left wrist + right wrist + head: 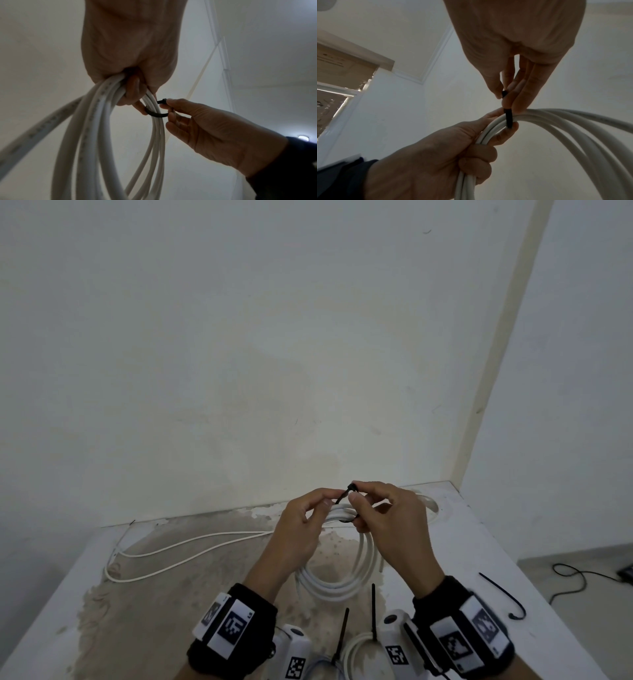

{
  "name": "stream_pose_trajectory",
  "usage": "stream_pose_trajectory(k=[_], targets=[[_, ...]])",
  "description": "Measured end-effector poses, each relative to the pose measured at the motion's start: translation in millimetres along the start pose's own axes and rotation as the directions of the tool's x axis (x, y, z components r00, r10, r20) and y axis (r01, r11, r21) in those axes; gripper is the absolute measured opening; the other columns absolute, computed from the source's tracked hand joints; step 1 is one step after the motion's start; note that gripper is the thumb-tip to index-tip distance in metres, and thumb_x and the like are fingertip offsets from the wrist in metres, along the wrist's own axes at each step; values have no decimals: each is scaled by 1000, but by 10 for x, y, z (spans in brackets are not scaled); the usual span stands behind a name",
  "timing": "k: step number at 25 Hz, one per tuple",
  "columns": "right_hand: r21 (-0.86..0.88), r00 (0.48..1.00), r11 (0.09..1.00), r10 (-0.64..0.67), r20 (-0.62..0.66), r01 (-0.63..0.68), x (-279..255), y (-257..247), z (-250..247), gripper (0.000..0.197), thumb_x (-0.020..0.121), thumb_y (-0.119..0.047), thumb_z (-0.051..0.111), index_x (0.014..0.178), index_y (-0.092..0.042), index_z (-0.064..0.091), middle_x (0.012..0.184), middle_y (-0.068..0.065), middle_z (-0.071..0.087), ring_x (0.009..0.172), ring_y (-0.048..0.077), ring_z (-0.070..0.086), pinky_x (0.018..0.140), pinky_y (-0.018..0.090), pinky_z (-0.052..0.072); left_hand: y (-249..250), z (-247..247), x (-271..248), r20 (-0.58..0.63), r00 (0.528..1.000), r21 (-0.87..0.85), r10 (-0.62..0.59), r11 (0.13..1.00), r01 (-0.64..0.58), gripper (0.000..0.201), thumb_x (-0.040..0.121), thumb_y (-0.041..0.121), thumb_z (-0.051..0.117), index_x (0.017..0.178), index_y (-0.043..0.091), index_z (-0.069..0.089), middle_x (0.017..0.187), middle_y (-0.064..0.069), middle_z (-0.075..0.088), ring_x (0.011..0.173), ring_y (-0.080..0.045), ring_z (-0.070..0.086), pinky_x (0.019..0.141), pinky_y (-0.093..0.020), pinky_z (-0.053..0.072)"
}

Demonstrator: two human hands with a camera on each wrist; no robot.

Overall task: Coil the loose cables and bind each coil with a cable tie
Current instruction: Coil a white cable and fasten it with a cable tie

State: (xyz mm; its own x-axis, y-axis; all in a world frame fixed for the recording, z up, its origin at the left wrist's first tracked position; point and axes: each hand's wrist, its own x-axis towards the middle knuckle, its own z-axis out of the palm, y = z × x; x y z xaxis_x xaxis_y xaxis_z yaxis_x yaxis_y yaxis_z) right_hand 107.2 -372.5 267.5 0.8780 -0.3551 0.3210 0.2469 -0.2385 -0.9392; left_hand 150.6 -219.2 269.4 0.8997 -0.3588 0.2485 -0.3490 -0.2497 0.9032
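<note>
A white cable coil [337,585] hangs from my two hands above the table [144,621]. My left hand [325,503] grips the top of the coil [96,128], its fingers [133,93] curled round the strands. A black cable tie [346,495] loops round the bundle beside that grip. My right hand [356,495] pinches the tie's head between thumb and forefinger. The left wrist view shows the tie [156,115] under the strands and the right hand [205,129] at its head. In the right wrist view the tie [508,119] crosses the coil [573,121].
A loose white cable [178,551] trails left across the worn table. Three spare black ties [342,633] [373,611] [501,594] lie near the front edge, beside another white coil [354,652]. A black cord [575,577] lies on the floor at right. Walls stand behind and right.
</note>
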Motion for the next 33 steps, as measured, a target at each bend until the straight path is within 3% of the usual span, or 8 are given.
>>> stream_pose_trajectory(k=[3,6,16,20,22,27,30,33], targets=[[-26,998,999,25,60,-24,15,-7,-3,9,90,-14,73,97,-16,77,65,1,69,52,18,69,53,26,58,-38,-7,-7,-7,1000,26,21,999,-20,28,102,19,46,110,27,71,97,12,73,90,1,67,80,-19,49],[7,996,999,40,75,-41,20,-32,-2,9,89,-13,73,97,-14,77,66,3,71,53,20,70,53,26,58,-49,-20,14,-7,1000,29,12,1000,-12,28,102,18,46,108,28,72,99,12,74,98,-5,66,88,-23,49],[14,995,995,-97,24,97,81,-102,69,14,92,-11,68,96,-23,76,77,-2,72,54,14,68,50,23,54,74,-41,115,-1,997,30,79,996,-78,28,102,18,46,106,28,72,97,14,74,97,-4,67,85,-18,49],[-116,987,982,-137,89,147,228,-128,60,13,91,-15,71,90,-25,77,80,-9,71,56,10,65,49,13,45,114,-69,163,-36,994,26,100,995,-99,29,101,16,47,103,29,73,99,14,74,100,-3,66,87,-18,47],[-135,982,978,-140,128,157,292,-149,67,13,90,-16,72,88,-28,77,78,-12,71,54,10,64,49,12,43,115,-76,195,-64,993,34,102,994,-100,28,101,16,48,102,29,73,99,13,74,101,-5,66,89,-22,48],[-202,974,963,-144,173,178,412,-191,73,15,86,-21,76,81,-35,74,81,-15,71,53,6,58,55,14,43,137,-84,189,-84,993,1,80,997,-80,28,100,17,50,105,30,74,100,17,74,102,0,65,86,-13,47],[-210,955,949,-184,234,234,473,-299,74,16,85,-21,76,76,-33,72,86,-19,70,70,6,65,65,12,46,128,-117,197,-84,994,-23,66,997,-68,29,101,18,49,103,31,75,97,9,76,98,-9,68,86,-22,51],[-255,906,904,-246,344,342,545,-435,54,16,89,-20,72,76,-28,70,76,-17,72,78,4,67,69,9,45,172,-184,202,-69,995,-41,75,996,-78,27,101,18,48,106,31,71,94,10,75,81,2,68,70,-14,50]])
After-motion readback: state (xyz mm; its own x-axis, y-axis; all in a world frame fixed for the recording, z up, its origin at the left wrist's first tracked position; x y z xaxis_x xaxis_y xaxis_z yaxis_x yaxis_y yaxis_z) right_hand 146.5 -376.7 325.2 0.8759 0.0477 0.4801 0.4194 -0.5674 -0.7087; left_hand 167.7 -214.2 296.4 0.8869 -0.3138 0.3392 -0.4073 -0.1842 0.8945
